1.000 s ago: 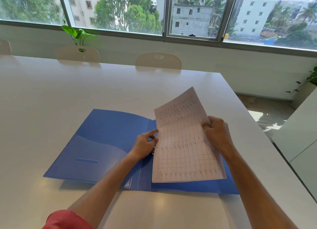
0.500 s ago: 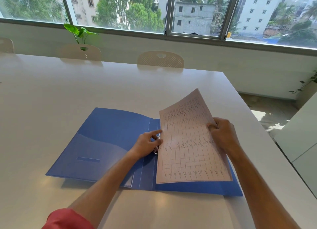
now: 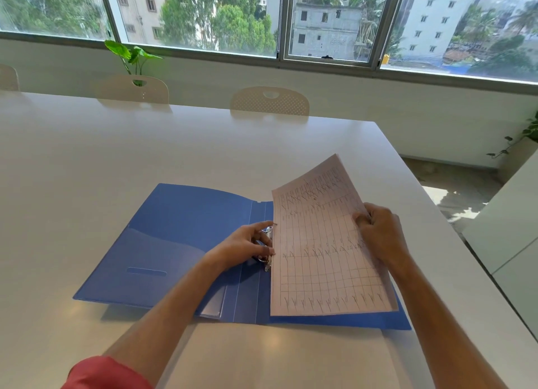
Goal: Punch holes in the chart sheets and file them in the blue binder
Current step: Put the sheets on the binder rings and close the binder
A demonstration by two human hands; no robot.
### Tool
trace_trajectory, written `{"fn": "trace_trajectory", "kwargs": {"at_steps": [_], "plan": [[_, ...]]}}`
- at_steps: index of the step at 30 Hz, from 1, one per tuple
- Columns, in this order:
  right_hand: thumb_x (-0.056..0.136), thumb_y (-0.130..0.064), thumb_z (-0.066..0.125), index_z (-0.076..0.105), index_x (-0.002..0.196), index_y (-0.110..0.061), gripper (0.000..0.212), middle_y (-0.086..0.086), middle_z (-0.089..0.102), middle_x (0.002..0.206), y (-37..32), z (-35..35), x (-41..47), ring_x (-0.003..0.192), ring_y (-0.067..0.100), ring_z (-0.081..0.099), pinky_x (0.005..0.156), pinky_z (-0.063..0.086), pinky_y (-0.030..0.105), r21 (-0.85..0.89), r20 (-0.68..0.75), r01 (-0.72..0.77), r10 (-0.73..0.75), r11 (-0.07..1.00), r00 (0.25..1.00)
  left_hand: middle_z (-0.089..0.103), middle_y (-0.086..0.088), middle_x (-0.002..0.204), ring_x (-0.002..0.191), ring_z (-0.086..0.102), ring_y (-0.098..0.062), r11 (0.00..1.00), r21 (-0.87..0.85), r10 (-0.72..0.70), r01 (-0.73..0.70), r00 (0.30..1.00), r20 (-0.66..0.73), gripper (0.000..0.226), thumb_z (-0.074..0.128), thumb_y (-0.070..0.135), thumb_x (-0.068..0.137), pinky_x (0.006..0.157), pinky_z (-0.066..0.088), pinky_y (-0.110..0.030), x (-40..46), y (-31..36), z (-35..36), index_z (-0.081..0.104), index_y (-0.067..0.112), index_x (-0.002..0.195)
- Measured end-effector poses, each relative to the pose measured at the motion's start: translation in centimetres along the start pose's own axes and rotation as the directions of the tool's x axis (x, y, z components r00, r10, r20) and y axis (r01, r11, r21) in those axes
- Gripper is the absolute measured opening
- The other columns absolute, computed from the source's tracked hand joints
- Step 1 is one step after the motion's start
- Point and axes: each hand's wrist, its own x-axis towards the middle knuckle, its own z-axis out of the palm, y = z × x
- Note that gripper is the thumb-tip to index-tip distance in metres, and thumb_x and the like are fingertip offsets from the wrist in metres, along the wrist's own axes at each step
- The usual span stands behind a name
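Head view shows filing underway: the blue binder [image 3: 180, 240] lies open on the bench [image 3: 145, 155]; right hand [image 3: 381, 237] pinches the chart sheets [image 3: 323, 260] at three o'clock; left hand [image 3: 247, 246], fingers curled, grips the rings [image 3: 267, 243] at nine; next, I judge, seat the holes.

Office meeting room, judging by long white table [image 3: 145, 161], matching perforated chairs [image 3: 269, 101] tucked along far side, wide window band [image 3: 334, 24] over neighbouring buildings, potted plant [image 3: 132, 55] by the sill, blue binder [image 3: 180, 243] lying open.
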Motion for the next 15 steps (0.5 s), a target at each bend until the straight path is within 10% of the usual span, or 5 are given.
{"fn": "trace_trajectory", "kwargs": {"at_steps": [15], "plan": [[0.096, -0.019, 0.049, 0.062, 0.076, -0.017, 0.024, 0.002, 0.068, 0.071, 1.7, 1.2, -0.2, 0.060, 0.022, 0.066, 0.060, 0.060, 0.044, -0.035, 0.030, -0.075, 0.076, 0.997, 0.997, 0.049, 0.000, 0.070, 0.066, 0.052, -0.011, 0.969, 0.230, -0.051, 0.095, 0.980, -0.191, 0.063, 0.079, 0.013, 0.073, 0.080, 0.057, -0.033, 1.6, 0.2, 1.3, 0.056, 0.020, 0.131]]}}
